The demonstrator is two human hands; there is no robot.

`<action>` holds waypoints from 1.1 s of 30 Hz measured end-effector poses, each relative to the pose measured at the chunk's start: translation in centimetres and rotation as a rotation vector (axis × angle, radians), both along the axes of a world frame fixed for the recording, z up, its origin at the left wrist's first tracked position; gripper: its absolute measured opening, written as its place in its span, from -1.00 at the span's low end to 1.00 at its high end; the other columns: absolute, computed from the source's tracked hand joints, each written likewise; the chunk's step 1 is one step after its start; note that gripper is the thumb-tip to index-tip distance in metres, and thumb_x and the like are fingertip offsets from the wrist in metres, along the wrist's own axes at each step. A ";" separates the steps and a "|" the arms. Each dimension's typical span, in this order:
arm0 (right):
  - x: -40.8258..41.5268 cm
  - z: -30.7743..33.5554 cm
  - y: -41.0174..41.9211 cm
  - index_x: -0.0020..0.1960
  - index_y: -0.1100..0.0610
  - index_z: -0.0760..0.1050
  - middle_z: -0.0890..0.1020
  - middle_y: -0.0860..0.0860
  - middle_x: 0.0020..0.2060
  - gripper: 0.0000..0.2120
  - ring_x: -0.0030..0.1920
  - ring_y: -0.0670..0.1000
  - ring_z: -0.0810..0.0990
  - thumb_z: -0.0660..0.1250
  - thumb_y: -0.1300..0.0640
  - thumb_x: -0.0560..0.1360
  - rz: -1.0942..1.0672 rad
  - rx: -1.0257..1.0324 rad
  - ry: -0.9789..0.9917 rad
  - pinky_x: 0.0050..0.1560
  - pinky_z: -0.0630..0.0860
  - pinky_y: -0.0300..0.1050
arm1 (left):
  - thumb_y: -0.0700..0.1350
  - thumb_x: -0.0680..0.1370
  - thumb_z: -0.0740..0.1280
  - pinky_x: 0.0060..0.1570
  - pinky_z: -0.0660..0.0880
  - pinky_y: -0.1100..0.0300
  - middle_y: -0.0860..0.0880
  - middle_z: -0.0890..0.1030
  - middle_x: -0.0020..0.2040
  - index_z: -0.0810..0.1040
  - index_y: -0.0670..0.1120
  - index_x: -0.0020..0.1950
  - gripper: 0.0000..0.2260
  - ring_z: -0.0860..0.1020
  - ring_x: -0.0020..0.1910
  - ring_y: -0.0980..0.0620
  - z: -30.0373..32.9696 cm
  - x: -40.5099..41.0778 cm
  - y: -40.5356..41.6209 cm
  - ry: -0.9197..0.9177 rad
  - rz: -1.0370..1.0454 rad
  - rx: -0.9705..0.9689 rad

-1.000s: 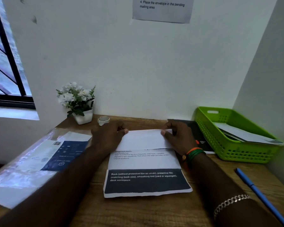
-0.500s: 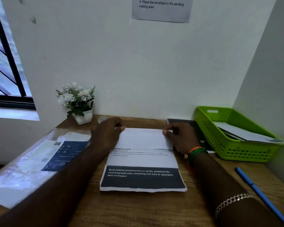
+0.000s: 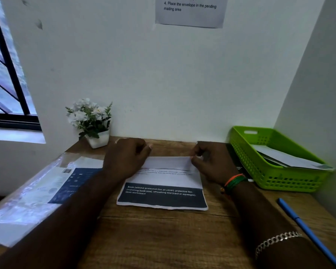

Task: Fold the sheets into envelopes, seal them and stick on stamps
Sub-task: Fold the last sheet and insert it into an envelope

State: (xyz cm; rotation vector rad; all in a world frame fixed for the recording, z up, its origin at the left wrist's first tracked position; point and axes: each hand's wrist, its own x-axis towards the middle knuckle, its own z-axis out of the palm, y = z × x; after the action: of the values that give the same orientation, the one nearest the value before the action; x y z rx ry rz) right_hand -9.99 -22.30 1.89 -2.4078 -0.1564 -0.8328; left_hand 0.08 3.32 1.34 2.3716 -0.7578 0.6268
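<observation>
Sheet (image 3: 164, 179) nudged farther, both hands pinching

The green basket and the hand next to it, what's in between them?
In the head view, a dark book lies on the desk between the green basket and the right hand.

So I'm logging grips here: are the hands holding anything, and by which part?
Both hands, left and right, pinch the printed sheet at its folded-over far edge, one near each far corner.
</observation>
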 end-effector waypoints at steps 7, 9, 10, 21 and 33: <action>-0.3 -0.3 0.3 -0.23 0.02 0.64 0.65 -0.12 -0.31 -0.82 -0.22 -0.16 0.61 0.33 -0.03 0.28 0.022 -0.182 0.230 -0.10 0.56 -0.17 | 0.14 0.56 0.41 -0.09 0.53 0.17 0.24 0.61 -0.06 0.67 0.14 -0.02 -0.88 0.56 -0.05 0.25 -1.6 0.2 -0.4 0.194 -0.116 0.226; -0.3 -0.5 0.2 -0.19 -0.01 0.66 0.62 -0.14 -0.29 -0.81 -0.16 -0.11 0.62 0.34 -0.03 0.27 0.012 -0.204 0.307 -0.07 0.53 -0.18 | 0.11 0.55 0.43 -0.05 0.45 0.19 0.22 0.56 0.02 0.65 0.15 0.05 -0.88 0.53 0.04 0.21 -2.1 0.3 -0.6 0.219 -0.133 0.235; -0.3 -0.6 0.2 -0.17 -0.03 0.66 0.60 -0.16 -0.27 -0.81 -0.13 -0.09 0.61 0.36 -0.04 0.28 -0.002 -0.217 0.337 -0.06 0.52 -0.18 | 0.10 0.55 0.43 0.01 0.44 0.18 0.20 0.55 0.07 0.63 0.15 0.09 -0.86 0.51 0.08 0.19 -2.4 0.3 -0.7 0.220 -0.137 0.244; 1.2 -2.7 3.6 0.45 -0.04 0.40 0.53 -0.03 0.38 -0.54 0.38 0.02 0.47 0.24 -0.12 0.58 0.032 -0.352 0.435 0.40 0.39 -0.02 | 0.05 0.62 0.32 0.31 0.46 -0.02 0.06 0.49 0.32 0.56 0.10 0.37 -0.69 0.43 0.33 0.03 -2.6 -0.5 -2.2 0.199 -0.124 0.366; 1.6 -3.0 4.4 0.41 -0.02 0.42 0.59 0.03 0.29 -0.60 0.26 0.09 0.54 0.20 -0.08 0.60 -0.008 -0.396 0.462 0.27 0.47 0.02 | 0.06 0.70 0.14 0.34 0.42 -0.14 -0.01 0.34 0.48 0.34 0.02 0.54 -0.60 0.29 0.45 -0.05 -2.9 -1.6 -4.0 0.196 -0.154 0.534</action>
State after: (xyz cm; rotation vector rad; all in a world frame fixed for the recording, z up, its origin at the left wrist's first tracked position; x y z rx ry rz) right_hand -8.41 -17.92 -1.12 -2.9018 -0.1384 -0.2416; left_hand -1.47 -0.70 -1.59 2.7577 -1.1118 0.1270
